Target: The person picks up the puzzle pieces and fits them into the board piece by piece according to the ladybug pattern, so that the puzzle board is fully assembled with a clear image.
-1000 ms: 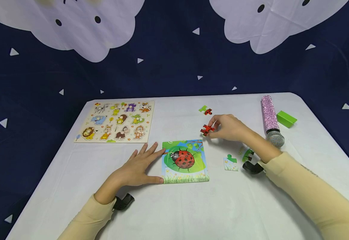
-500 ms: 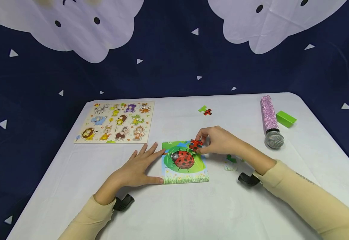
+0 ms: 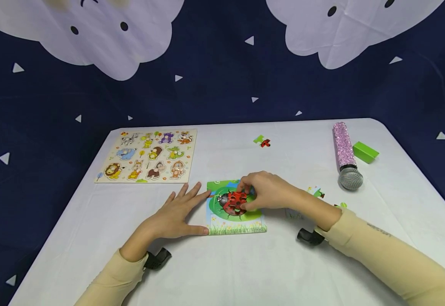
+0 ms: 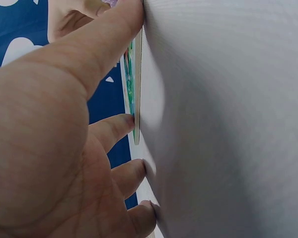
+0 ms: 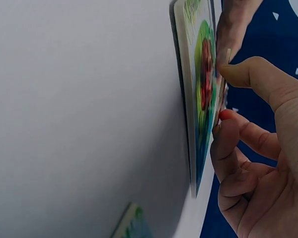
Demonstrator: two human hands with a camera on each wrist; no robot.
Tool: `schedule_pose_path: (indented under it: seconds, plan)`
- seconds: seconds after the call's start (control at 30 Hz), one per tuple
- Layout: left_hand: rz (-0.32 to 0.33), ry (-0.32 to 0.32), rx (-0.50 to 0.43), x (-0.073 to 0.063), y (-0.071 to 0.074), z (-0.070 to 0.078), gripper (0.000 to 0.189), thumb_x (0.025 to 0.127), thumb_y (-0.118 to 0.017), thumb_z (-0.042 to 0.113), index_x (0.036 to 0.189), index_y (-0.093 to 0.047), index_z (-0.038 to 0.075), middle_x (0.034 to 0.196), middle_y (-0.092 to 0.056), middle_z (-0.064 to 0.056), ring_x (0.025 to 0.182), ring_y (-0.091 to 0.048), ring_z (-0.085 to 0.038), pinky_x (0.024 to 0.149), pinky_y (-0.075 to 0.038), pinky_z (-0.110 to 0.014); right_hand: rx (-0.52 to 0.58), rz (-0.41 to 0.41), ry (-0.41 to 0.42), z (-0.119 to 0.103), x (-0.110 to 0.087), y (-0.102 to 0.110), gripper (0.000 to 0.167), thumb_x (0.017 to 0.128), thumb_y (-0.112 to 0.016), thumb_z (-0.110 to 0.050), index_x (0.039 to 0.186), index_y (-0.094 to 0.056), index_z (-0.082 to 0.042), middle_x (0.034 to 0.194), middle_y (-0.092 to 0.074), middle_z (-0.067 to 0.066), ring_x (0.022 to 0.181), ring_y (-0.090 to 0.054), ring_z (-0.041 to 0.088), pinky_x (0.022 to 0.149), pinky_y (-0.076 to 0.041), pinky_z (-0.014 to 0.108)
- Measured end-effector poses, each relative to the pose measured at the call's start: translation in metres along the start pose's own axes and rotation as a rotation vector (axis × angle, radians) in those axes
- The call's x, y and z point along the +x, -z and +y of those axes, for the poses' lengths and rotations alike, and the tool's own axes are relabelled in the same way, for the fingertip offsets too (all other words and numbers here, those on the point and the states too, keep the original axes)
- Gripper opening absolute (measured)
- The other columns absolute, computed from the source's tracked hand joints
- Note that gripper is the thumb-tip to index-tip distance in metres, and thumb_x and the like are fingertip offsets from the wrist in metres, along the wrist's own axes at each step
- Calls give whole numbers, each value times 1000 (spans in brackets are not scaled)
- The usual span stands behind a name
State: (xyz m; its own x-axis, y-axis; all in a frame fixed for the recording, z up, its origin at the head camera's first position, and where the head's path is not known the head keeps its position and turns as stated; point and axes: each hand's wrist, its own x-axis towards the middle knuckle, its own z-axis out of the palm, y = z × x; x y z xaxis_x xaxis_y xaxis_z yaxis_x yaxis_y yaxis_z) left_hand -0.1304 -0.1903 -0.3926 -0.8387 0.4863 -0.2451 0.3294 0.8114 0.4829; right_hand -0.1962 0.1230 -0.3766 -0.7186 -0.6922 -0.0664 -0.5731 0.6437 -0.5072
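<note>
A square ladybug puzzle board [image 3: 226, 227] lies flat at the middle of the white table. Spread along its left edge, my left hand [image 3: 176, 216] touches it with thumb and a fingertip, and the left wrist view shows that hand's fingers [image 4: 126, 178] reaching down to the tabletop. My right hand [image 3: 272, 191] pinches a red, black-spotted jigsaw piece [image 3: 239, 199] over the ladybug picture. In the right wrist view the piece [image 5: 222, 94] appears edge-on between thumb and fingers, just above the board [image 5: 188, 99]. My fingers partly cover the board's upper right.
A red and green puzzle piece [image 3: 262, 141] lies behind the board. More pieces, such as one with flowers [image 3: 295, 213], lie partly under my right forearm. An animal peg puzzle [image 3: 145, 155] is back left; a glittery pink microphone [image 3: 344, 155] and a green block [image 3: 365, 152] are back right.
My right hand has brought the red spotted piece from behind the board's right side, leftward and nearer, to over the ladybug picture. The left hand has stayed in place.
</note>
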Motion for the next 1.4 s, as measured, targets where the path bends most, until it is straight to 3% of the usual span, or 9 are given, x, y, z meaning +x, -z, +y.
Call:
schedule_pose_path:
  seconds: [0.47, 0.9, 1.4]
  plan:
    - [-3, 2, 12, 1, 0, -1, 101, 89, -82, 59, 171, -31, 29, 182, -11, -11, 167, -1, -48, 129, -7, -78, -57, -13, 34, -8, 6, -8, 33, 82, -90, -33, 111, -79, -23, 97, -69, -9, 87, -60, 10, 79, -54, 33]
    - [1, -3, 7, 0, 1, 0, 101, 89, -83, 58, 171, -31, 28, 182, -11, -11, 167, -2, -48, 129, -7, -78, -84, -11, 46, -8, 8, -9, 30, 81, -92, -32, 107, -78, -25, 94, -66, -9, 82, -58, 9, 71, -51, 28]
    - [-3, -2, 9, 0, 0, -1, 101, 89, -82, 59, 171, -31, 29, 182, -11, -11, 167, -2, -48, 129, -7, -78, -84, -19, 42, -12, 9, -8, 29, 81, -93, -33, 105, -79, -24, 94, -67, -8, 83, -58, 9, 70, -51, 28]
